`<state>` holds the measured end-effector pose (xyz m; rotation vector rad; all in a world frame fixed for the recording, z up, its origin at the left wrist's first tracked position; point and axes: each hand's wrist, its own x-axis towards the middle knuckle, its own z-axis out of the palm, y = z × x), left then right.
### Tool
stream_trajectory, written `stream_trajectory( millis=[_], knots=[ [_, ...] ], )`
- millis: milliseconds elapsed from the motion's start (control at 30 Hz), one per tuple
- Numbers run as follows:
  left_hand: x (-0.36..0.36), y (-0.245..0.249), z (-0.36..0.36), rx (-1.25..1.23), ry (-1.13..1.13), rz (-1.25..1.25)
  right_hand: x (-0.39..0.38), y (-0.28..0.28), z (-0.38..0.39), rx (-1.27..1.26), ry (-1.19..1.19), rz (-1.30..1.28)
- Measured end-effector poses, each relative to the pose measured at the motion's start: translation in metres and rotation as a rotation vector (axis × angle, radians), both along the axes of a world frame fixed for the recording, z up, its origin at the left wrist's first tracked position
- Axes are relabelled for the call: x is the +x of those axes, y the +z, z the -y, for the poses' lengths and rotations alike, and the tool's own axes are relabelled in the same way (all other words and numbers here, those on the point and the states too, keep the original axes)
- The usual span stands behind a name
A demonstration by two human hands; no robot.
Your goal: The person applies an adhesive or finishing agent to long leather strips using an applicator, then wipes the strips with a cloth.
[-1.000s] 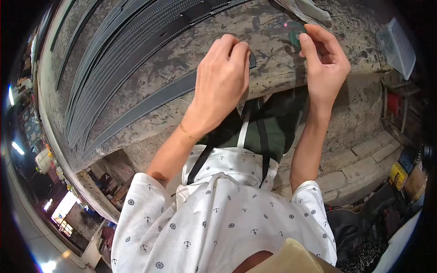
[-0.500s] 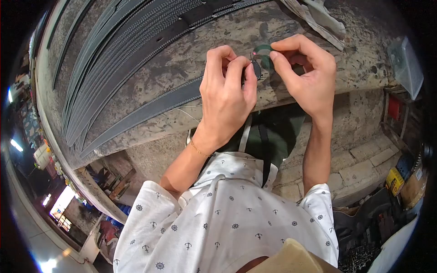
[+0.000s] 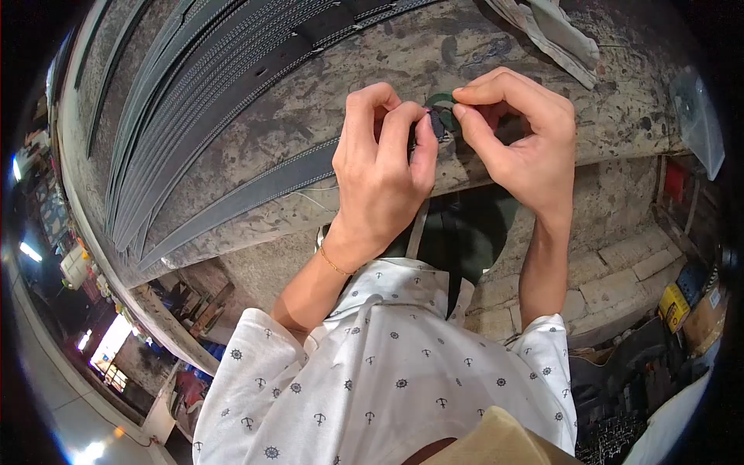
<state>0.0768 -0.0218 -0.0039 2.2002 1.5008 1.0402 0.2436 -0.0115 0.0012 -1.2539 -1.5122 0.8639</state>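
Observation:
My left hand pinches the end of a dark strap with pale stitching along its edges; the strap runs down to the left over the worn work surface. Thumb and forefinger of my right hand are closed at the edge of a small green curved piece, beside the strap's end. What else lies between my fingertips is too small to make out. A pale loose thread hangs by my left wrist.
Many dark stitched straps fan out at the upper left of the stained surface. A pale cloth lies at the top right. A clear plastic bag hangs at the right edge. Below right stands a yellow box.
Both hands have come slightly closer together. My right fingertips have moved a little down and left, toward the strap's end.

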Motion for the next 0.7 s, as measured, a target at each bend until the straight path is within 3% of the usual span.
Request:
stream_trajectory(
  millis=[433, 533, 600, 700],
  knots=[
    [-0.003, 0.003, 0.001, -0.006, -0.033, 0.012, 0.000, 0.000, 0.001, -0.005, -0.002, -0.002],
    [-0.006, 0.007, 0.000, -0.111, 0.086, 0.226, 0.000, -0.002, 0.002, -0.034, -0.054, -0.104],
    [-0.012, 0.003, -0.004, -0.213, 0.108, 0.546, 0.002, -0.001, 0.003, -0.071, -0.139, -0.304],
    [-0.021, 0.008, -0.029, -0.131, 0.084, 0.425, 0.007, -0.005, 0.006, 0.006, -0.287, -0.447]
  ],
)
